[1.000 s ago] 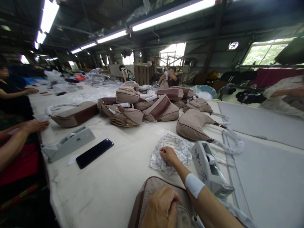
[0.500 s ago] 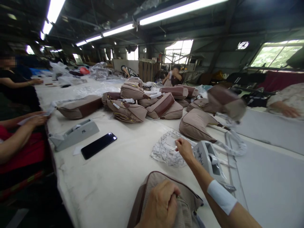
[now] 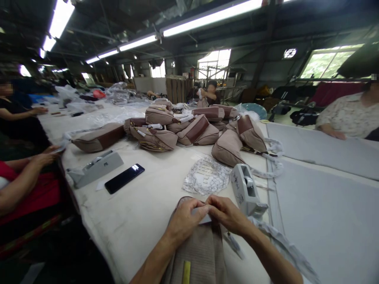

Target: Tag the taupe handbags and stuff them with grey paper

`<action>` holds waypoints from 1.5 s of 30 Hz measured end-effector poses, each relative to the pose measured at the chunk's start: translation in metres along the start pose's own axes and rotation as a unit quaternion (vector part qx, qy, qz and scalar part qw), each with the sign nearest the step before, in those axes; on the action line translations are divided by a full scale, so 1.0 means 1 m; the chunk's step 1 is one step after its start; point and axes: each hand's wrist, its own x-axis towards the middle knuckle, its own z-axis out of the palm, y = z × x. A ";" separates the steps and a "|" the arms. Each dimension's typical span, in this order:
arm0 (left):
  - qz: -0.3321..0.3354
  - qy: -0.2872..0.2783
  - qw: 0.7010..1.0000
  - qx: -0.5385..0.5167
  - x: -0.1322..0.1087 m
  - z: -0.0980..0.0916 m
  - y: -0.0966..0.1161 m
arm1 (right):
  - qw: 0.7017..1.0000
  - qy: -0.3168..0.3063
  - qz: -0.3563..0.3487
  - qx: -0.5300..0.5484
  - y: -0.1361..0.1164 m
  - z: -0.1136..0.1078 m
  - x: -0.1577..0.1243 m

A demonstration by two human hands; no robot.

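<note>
A taupe handbag [image 3: 198, 252] with ribbed fabric lies in front of me, a yellow strip [image 3: 186, 272] on its near part. My left hand [image 3: 185, 221] rests over its far end, fingers closed on a small white slip [image 3: 205, 219]. Fingertips pinched, my right hand [image 3: 226, 213] meets the left one at the same spot; what it pinches is hidden. Just beyond them is a round tangle of white strings [image 3: 204, 175]. A grey tape dispenser [image 3: 248, 191] stands to the right of it. Beside the bag lies a wrapped strap [image 3: 284, 240].
Several taupe and brown handbags [image 3: 158, 138] are heaped across the table. On the left are a black phone [image 3: 124, 178] and a second tape dispenser [image 3: 99, 167]. People sit at the left, far side and right; one person's red garment [image 3: 44, 187] is close by.
My right hand has come back from the string tangle to the bag, beside my left hand. The white patch no longer shows on my right forearm. A handbag moving at the right now lies on the heap.
</note>
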 end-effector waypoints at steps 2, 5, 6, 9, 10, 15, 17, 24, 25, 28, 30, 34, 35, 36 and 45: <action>0.017 0.017 0.999 0.038 -0.003 0.001 -0.002 | 0.997 0.067 -0.033 -0.002 0.008 0.008 0.000; 0.061 0.004 0.997 0.050 -0.015 -0.001 -0.007 | 0.996 0.071 -0.057 0.019 0.016 0.024 -0.009; 0.068 -0.010 0.997 0.046 -0.020 -0.003 -0.009 | 0.996 0.062 -0.055 0.024 0.018 0.031 -0.014; 0.061 -0.043 0.997 0.025 -0.035 -0.010 -0.012 | 0.994 0.094 -0.052 0.006 0.017 0.053 -0.028; 0.056 -0.046 0.997 0.018 -0.038 -0.012 -0.011 | 0.993 0.107 -0.053 -0.004 0.016 0.058 -0.031; 0.029 -0.008 0.999 -0.021 -0.048 -0.028 -0.001 | 0.990 0.134 -0.041 -0.020 0.018 0.067 -0.031; -0.023 0.018 0.999 -0.023 -0.051 -0.038 -0.002 | 0.989 0.145 -0.038 -0.018 0.023 0.068 -0.030; -0.127 0.008 0.991 -0.032 -0.059 -0.058 -0.016 | 0.987 0.155 -0.050 -0.009 0.034 0.072 -0.033; -0.124 0.005 0.992 -0.025 -0.058 -0.057 -0.016 | 0.987 0.155 -0.051 -0.012 0.033 0.072 -0.033; -0.101 -0.001 0.995 0.004 -0.055 -0.055 -0.013 | 0.987 0.153 -0.052 -0.022 0.031 0.071 -0.032; -0.079 -0.004 0.997 0.022 -0.053 -0.054 -0.010 | 0.987 0.151 -0.052 -0.030 0.030 0.070 -0.031; -0.061 -0.014 0.997 0.051 -0.049 -0.051 -0.004 | 0.985 0.152 -0.061 -0.047 0.029 0.069 -0.030; -0.063 -0.020 0.996 0.056 -0.047 -0.050 -0.003 | 0.985 0.149 -0.067 -0.053 0.029 0.069 -0.030; -0.066 -0.029 0.996 0.060 -0.046 -0.049 -0.001 | 0.984 0.148 -0.074 -0.062 0.028 0.069 -0.029; -0.124 -0.071 0.966 0.216 -0.019 -0.037 0.014 | 0.990 0.140 -0.024 0.027 0.021 0.070 -0.026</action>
